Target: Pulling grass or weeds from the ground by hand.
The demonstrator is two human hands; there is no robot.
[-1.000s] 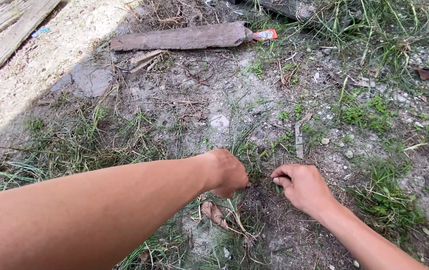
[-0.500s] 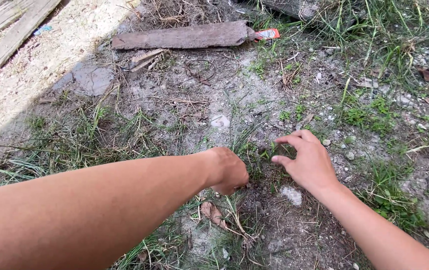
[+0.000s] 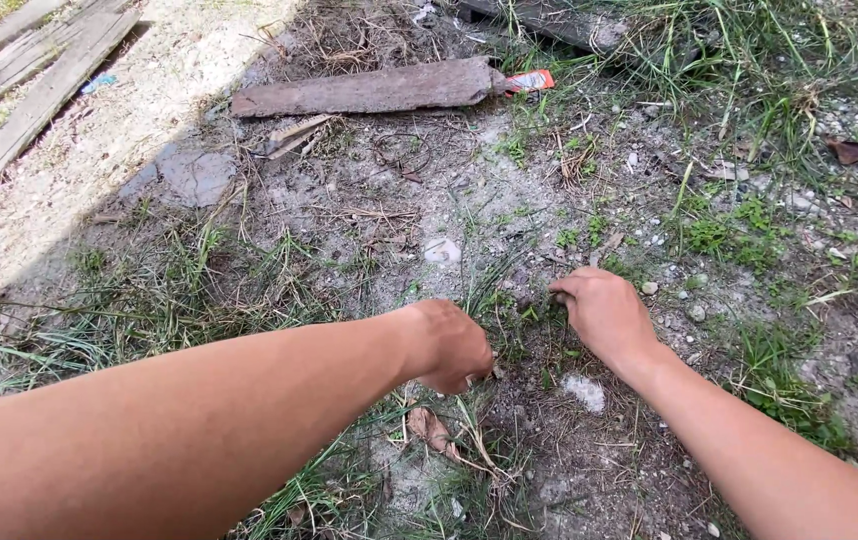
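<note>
Bare gravelly ground [image 3: 429, 190], sparse weeds. Left hand [image 3: 454, 345] fisted low on grass tuft [image 3: 494, 290]; right hand [image 3: 604, 312] just beside, fingers curled into same tuft's far side.

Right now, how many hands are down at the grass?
2: the left hand closed at the grass tuft, the right hand closed just right of it.

Two bare hands reach down to the ground: one left hand [image 3: 454, 345] and one right hand [image 3: 604, 312]. One weathered wooden plank [image 3: 369, 90] lies across the top, with one red wrapper [image 3: 531, 80] at its end. Two grey boards [image 3: 24, 75] run along the upper left. One flat grey stone [image 3: 197, 175] sits nearby, and one dry brown leaf [image 3: 431, 428] lies below the left hand.
</note>
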